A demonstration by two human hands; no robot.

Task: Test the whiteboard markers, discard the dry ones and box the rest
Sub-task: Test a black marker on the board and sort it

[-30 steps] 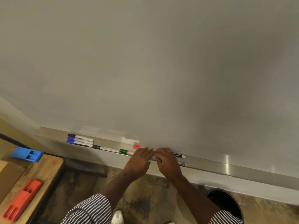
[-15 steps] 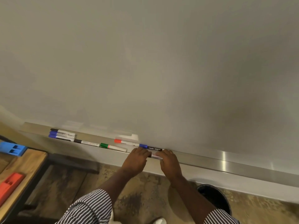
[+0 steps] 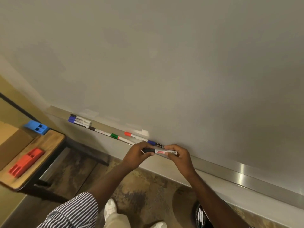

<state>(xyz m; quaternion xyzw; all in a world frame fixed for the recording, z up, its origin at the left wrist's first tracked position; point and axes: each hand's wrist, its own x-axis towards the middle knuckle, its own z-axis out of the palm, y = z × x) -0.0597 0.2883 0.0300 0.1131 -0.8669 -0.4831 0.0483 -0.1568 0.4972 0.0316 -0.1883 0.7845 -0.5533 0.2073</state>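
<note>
Both hands hold one black-capped marker (image 3: pixel 162 152) level, just in front of the whiteboard's metal tray (image 3: pixel 246 176). My left hand (image 3: pixel 137 156) pinches the black cap end. My right hand (image 3: pixel 178 156) grips the white barrel. Several more markers lie along the tray to the left: a blue-capped one (image 3: pixel 152 143), a red-capped one (image 3: pixel 131 134), a green-capped one (image 3: pixel 117 137) and a bundle of blue and black ones (image 3: pixel 79 120). The whiteboard (image 3: pixel 164 63) above is blank.
A wooden side table (image 3: pixel 49 142) stands at the left with a cardboard box (image 3: pixel 11 142), a red holder (image 3: pixel 26 162) and a blue holder (image 3: pixel 37 127). A dark bin (image 3: pixel 201 216) with markers inside sits on the floor below my right arm.
The marker came up off the tray and is now held clear of it between both hands. The view shifted slightly.
</note>
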